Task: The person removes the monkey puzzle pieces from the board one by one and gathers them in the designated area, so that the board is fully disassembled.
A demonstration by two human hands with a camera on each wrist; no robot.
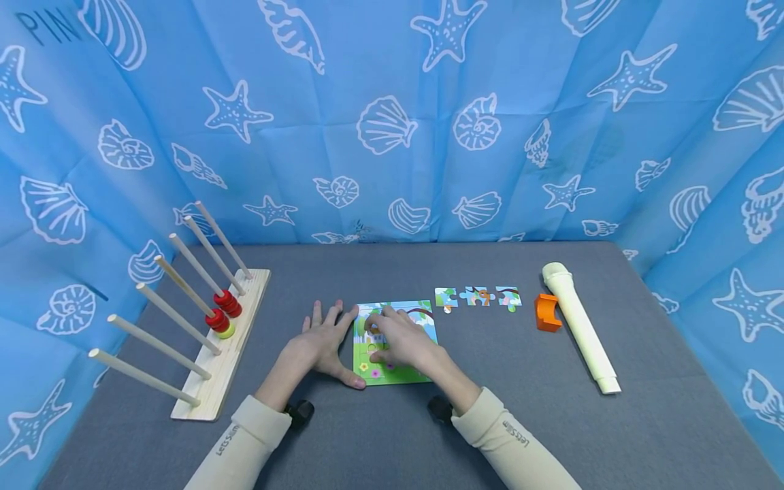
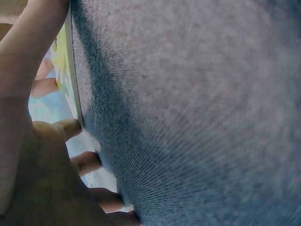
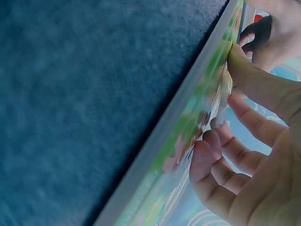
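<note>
A jigsaw puzzle board [image 1: 404, 376] with a bright green and blue picture lies flat on the table, between my hands. Spread out at its left side, my left hand [image 1: 321, 347] touches the edge with thumb and forefinger. Over the board, my right hand [image 1: 405, 340] bends its fingers and pinches a puzzle piece [image 3: 222, 106] between thumb and forefinger; the piece looks tilted against the board, and most of it is hidden. Three loose puzzle pieces [image 1: 476, 296] lie in a row to the right of the board.
At the left stands a wooden peg rack [image 1: 239, 333] with slanting rods and red and yellow-green rings [image 1: 227, 303]. On the right lie an orange curved block [image 1: 547, 313] and a pale toy microphone [image 1: 582, 330]. A blue shell-patterned curtain [image 1: 392, 184] hangs behind the grey table [image 1: 367, 435].
</note>
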